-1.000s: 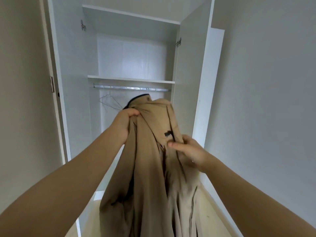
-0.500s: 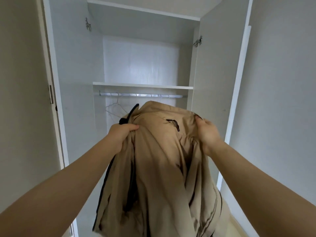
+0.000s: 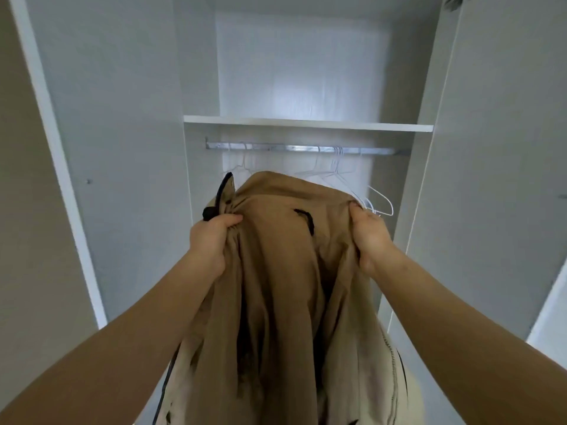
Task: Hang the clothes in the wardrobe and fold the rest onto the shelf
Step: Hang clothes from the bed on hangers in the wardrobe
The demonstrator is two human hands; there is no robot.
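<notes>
The white wardrobe (image 3: 199, 72) fills the view, open at the front, with its left door (image 3: 116, 118) and right door (image 3: 491, 148) swung out to either side. Inside, it is split into an upper compartment with a pale back panel and a lower hanging compartment.

The tan garment (image 3: 276, 286) is the next largest thing. It is held up in front of the lower compartment, its top edge below the rail and its long body hanging down out of view at the bottom. It is not on a hanger and not on the rail. A dark trim (image 3: 219, 194) runs along its left edge, and a small dark tab (image 3: 305, 219) sits near the top middle.

The shelf (image 3: 306, 124) spans the wardrobe from wall to wall and divides the two compartments. Just under it runs the metal rail (image 3: 306, 148).

The left hand (image 3: 211, 240) grips a bunched fold of the garment at its upper left, fingers curled round the cloth. The right hand (image 3: 371, 237) grips the upper right corner the same way, thumb on top.

White wire hangers (image 3: 337, 173) hang from the rail in the lower compartment, a cluster toward the right and one hanger (image 3: 242, 167) toward the left; the garment's top covers their lower parts.
</notes>
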